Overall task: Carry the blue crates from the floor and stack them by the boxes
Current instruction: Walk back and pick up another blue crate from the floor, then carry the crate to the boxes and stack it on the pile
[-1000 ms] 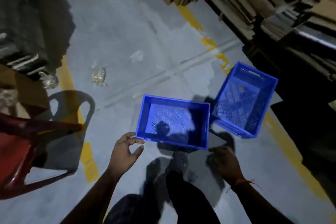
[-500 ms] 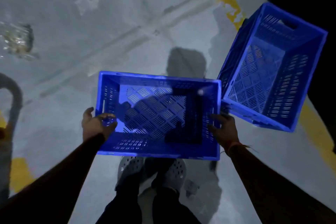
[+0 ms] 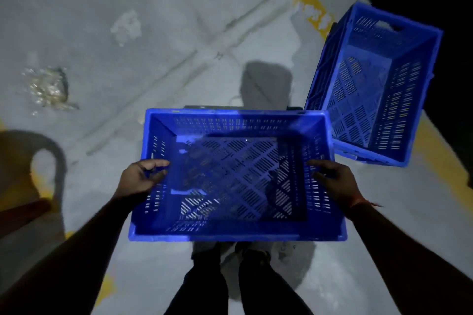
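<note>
Crumpled clear plastic point(image 3: 47, 88) lies on the grey floor point(image 3: 179, 20) with yellow lines point(image 3: 311, 6).

A grey concrete floor point(image 3: 158, 7) is seen from above, dimly lit; worn yellow lines point(image 3: 313, 11) are painted across it at upper right and lower left; a pale patch point(image 3: 126, 25) marks it near the top; crumpled clear plastic point(image 3: 47, 88) lies at left; a blue crate point(image 3: 378, 89) rests on it at right, over the yellow line.
</note>
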Available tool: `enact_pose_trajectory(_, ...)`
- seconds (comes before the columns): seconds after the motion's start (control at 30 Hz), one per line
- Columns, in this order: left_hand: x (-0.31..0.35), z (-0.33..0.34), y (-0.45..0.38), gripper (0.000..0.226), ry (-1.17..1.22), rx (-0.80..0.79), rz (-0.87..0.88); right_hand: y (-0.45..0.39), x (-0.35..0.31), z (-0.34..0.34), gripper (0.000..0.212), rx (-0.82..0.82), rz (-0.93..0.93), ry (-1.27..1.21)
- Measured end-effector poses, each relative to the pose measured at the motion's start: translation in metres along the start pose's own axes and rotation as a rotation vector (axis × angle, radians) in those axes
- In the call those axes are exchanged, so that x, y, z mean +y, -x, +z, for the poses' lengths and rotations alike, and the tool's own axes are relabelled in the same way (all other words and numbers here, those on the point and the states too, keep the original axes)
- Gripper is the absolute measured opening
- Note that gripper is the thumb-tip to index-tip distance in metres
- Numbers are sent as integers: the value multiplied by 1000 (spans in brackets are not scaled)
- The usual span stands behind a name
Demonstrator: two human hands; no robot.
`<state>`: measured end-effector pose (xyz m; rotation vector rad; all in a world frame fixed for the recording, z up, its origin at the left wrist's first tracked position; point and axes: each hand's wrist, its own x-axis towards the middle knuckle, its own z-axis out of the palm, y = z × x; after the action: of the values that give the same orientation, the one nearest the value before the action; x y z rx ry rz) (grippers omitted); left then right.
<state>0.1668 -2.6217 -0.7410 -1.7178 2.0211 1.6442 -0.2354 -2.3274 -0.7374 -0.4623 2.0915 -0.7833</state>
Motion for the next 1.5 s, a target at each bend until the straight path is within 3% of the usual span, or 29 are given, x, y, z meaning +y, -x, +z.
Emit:
enact_pose_trajectory(0.27, 158, -82, 151, 21, -11, 20, 96, 186, -117, -101, 30, 115, -24, -58)
enact_pose_trajectory(0.37, 227, -105, 200, 16, -47, -8, 197, 263, -147, -138, 9, 199, -49, -170)
enact_pose_trajectory(0.43, 265, -110, 225, 13, -84, -34, 285, 305, -151, -160, 14, 274, -48, -215)
enact_pose_trajectory(0.5, 297, -108, 244, 16, -114, -54, 345, 344, -147, -176, 33, 355, -37, -231)
enact_pose_trajectory(0.63, 349, -81, 270, 17, -198, -147, 476, 419, -124, -201, 37, 505, 9, -329)
enact_pose_trajectory(0.87, 421, 33, 315, 27, -399, -367, 625, 537, -39, -236, 38, 763, 112, -406)
enact_pose_trajectory(1.0, 456, 126, 368, 10, -452, -509, 677, 610, 35, -260, 55, 868, 160, -483)
enact_pose_trajectory(1.1, 475, 205, 410, 26, -497, -626, 724, 672, 91, -281, 57, 963, 220, -524)
enact_pose_trajectory(1.2, 499, 289, 469, 12, -581, -736, 794, 734, 148, -296, 57, 1073, 316, -529)
enact_pose_trajectory(1.5, 547, 519, 599, 12, -749, -1091, 1002, 866, 257, -310, 32, 1381, 583, -646)
